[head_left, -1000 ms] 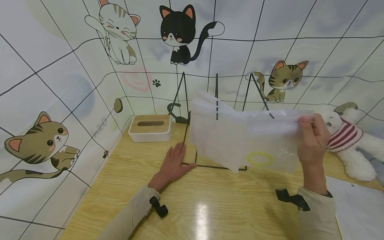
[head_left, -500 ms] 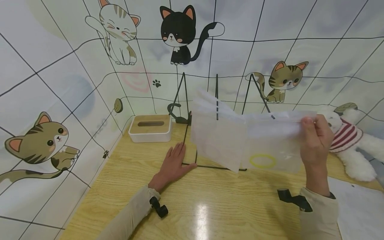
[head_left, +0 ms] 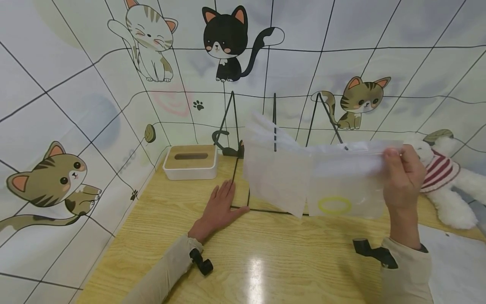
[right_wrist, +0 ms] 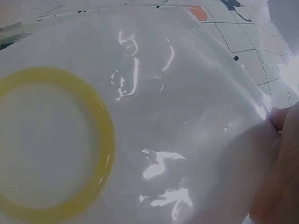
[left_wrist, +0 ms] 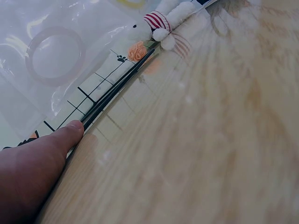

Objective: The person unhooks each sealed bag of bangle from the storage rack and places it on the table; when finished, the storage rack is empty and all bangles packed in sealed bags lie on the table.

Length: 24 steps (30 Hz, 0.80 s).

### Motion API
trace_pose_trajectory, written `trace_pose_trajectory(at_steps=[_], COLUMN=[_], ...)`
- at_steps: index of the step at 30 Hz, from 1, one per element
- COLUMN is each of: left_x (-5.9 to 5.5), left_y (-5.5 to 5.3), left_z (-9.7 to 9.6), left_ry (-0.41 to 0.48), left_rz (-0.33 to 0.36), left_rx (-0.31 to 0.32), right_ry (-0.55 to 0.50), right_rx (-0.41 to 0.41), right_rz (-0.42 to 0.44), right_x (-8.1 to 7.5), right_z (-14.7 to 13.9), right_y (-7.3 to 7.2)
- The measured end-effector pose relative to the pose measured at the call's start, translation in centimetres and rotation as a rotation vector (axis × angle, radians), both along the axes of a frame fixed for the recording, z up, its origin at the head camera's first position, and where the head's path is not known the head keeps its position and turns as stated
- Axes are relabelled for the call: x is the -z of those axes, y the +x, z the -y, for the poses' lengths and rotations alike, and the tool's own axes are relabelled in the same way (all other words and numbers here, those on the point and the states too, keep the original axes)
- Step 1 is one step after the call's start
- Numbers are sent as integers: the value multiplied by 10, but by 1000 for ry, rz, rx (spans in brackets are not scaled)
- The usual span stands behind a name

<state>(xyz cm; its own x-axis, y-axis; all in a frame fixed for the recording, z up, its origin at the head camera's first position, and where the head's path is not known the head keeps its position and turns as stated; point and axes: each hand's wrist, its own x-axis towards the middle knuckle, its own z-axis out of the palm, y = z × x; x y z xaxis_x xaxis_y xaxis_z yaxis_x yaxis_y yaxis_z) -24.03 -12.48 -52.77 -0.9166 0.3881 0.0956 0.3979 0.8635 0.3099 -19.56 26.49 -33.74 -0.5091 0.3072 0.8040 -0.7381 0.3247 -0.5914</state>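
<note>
My right hand (head_left: 404, 185) pinches the upper right corner of a translucent plastic bag (head_left: 357, 177), stretched sideways above the table. A yellow ring (right_wrist: 106, 140) shows in that bag, large in the right wrist view. The bag's left end meets several more plastic bags (head_left: 275, 177) hanging at a black wire rack (head_left: 274, 105). My left hand (head_left: 216, 213) lies flat with spread fingers on the table at the rack's left front corner. In the left wrist view its thumb (left_wrist: 65, 137) touches the base wire (left_wrist: 119, 86); a pale ring (left_wrist: 33, 56) shows in the plastic above.
A white tissue box (head_left: 190, 173) with a wooden lid stands behind the left hand. On the right sit a white plush toy (head_left: 452, 198) in a striped top and a white sheet (head_left: 455, 261). A cat-patterned wall (head_left: 296, 67) closes off the back and left.
My right hand has drifted slightly right with the bag, and a narrow gap has opened low down between it and the hanging bags. The left hand has stayed in place.
</note>
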Motion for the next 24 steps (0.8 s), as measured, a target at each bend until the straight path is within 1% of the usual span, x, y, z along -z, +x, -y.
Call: trace_pose_trajectory(at_steps=[9, 15, 18, 24], left_x=[2, 0, 0, 1], left_y=[0, 1, 1, 1], left_z=[0, -1, -2, -2], left_ry=[27, 22, 19, 19], left_rz=[-31, -28, -22, -23], left_rx=[2, -1, -4, -6], right_ry=[-9, 0, 7, -47], right_rx=[-33, -20, -21, -153], right_rz=[-23, -5, -13, -99], right_x=[-3, -1, -1, -1], right_z=[2, -2, -5, -9], right_y=[2, 3, 3, 0])
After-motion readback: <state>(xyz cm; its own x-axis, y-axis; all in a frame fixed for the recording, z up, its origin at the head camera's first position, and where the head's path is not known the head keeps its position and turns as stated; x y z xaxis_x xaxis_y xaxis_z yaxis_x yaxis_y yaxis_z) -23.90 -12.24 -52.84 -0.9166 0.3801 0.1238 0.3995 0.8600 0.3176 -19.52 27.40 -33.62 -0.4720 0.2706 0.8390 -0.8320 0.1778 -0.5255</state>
